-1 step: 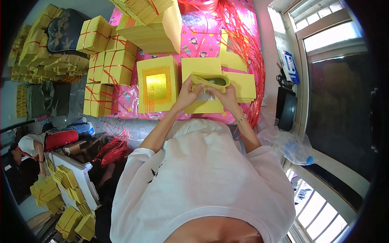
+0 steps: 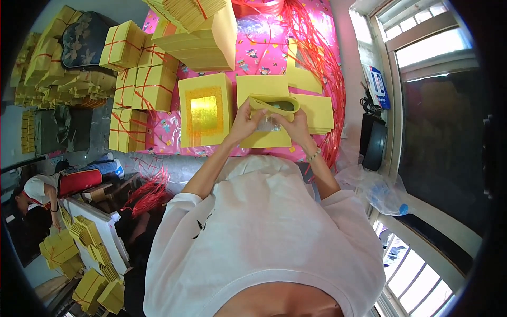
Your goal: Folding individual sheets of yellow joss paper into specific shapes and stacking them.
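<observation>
Above the table, both hands hold a bundle of yellow paper (image 2: 274,103), bent round into a loop with an opening on top. My left hand (image 2: 247,120) is closed on its left side, and my right hand (image 2: 296,126) grips the right side. The thumbs point inward along the near face. Beneath the hands lies a stack of yellow paper (image 2: 264,139) with a pale, shiny patch in the middle. Just left of it stands another yellow stack (image 2: 224,100), its top sheet bearing a gold foil square (image 2: 205,110).
More yellow paper (image 2: 317,112) lies at the right, beside red plastic strings (image 2: 332,140). Red-tied yellow bundles (image 2: 153,87) are piled left on the pink patterned cloth (image 2: 253,53). A tall yellow stack (image 2: 206,45) stands behind. At lower left, another person (image 2: 42,190) is near more bundles.
</observation>
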Tool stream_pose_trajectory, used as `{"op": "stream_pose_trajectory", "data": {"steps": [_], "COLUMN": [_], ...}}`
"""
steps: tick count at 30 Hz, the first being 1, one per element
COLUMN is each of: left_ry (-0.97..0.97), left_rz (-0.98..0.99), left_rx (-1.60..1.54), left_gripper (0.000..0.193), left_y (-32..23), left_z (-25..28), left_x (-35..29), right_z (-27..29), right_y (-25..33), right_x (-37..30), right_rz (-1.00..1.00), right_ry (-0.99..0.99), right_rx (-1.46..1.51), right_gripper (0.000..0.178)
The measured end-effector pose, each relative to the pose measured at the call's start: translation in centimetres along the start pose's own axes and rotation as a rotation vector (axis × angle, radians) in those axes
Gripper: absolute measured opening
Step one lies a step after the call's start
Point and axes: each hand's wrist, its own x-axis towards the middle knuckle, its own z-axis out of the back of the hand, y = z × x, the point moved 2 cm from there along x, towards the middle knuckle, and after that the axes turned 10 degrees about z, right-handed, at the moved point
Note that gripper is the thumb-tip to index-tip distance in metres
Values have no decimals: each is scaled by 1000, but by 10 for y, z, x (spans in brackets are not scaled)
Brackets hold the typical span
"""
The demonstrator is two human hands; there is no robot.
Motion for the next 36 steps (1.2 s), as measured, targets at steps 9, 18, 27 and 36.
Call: {"op": "stream_pose_trajectory", "data": {"steps": [9, 18, 27, 36], "left_ry": [-37, 64, 9, -10], "left_rz": [5, 341, 389, 415], "left_rx": [11, -51, -170, -221], "left_gripper": [41, 49, 43, 39], "left_y": [-30, -68, -66, -63], "left_z": [-8, -10, -16, -13], "left_x": [5, 15, 23, 26], "right_z": [6, 6, 4, 5], "right_y": [25, 47, 52, 62], "right_x": [12, 22, 28, 32], "right_rz": [59, -176, -249, -363], "right_ry": [-19, -85, -161, -195], "right_rx": [-23, 249, 324, 436], "right_gripper": [43, 36, 37, 37]}}
